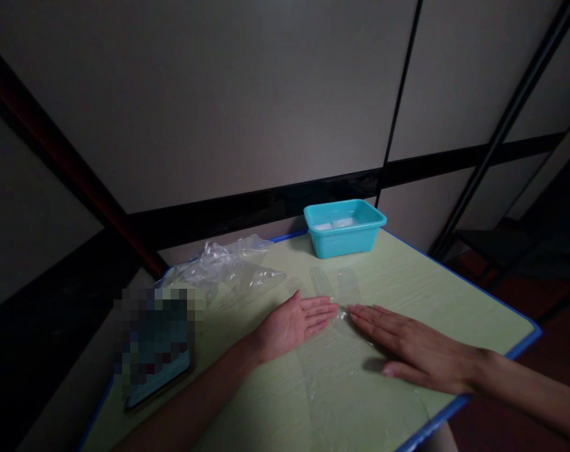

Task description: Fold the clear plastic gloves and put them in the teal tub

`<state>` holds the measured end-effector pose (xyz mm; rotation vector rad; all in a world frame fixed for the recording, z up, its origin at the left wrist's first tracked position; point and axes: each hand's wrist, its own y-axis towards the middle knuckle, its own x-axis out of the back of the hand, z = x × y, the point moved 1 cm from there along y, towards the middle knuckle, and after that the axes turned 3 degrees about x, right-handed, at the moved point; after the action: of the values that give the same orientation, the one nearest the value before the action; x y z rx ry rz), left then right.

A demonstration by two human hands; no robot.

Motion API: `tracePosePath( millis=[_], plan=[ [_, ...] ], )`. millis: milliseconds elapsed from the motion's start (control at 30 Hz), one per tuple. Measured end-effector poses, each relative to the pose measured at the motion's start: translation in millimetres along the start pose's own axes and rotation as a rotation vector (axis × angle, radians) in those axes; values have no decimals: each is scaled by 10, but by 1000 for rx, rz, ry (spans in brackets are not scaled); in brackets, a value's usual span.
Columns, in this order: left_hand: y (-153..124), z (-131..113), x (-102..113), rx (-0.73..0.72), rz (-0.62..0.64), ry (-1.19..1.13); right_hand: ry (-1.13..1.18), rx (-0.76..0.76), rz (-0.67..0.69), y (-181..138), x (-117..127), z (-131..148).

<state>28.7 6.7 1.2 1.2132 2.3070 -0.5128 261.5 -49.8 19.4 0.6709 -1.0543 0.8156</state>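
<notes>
My left hand (292, 326) lies palm up over the middle of the table with its fingers stretched out, holding nothing. Facing it, my right hand (414, 345) is palm down, fingers straight and thumb apart, also without anything in it. Between and beneath the fingertips of both hands a thin clear plastic glove (349, 285) is spread on the tabletop. Its finger shapes point toward the far edge, and its outline is faint. Whether either hand presses on the plastic I cannot tell.
A turquoise plastic basin (345, 240) with white pieces inside stands at the table's far edge. Crumpled clear plastic (223, 267) lies at the back left. A phone-like device (160, 376), partly pixelated, is on the left. The pale table (459, 295) has a blue rim and abuts panelled doors.
</notes>
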Motion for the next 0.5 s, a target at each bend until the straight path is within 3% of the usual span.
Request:
tracePosePath(
  millis=[300,500],
  plan=[
    [34,70,72,75,-23,-75,-14,35,83,34,-78,26],
    [28,79,79,83,-8,-81,4,27,94,-170,-51,102]
  ],
)
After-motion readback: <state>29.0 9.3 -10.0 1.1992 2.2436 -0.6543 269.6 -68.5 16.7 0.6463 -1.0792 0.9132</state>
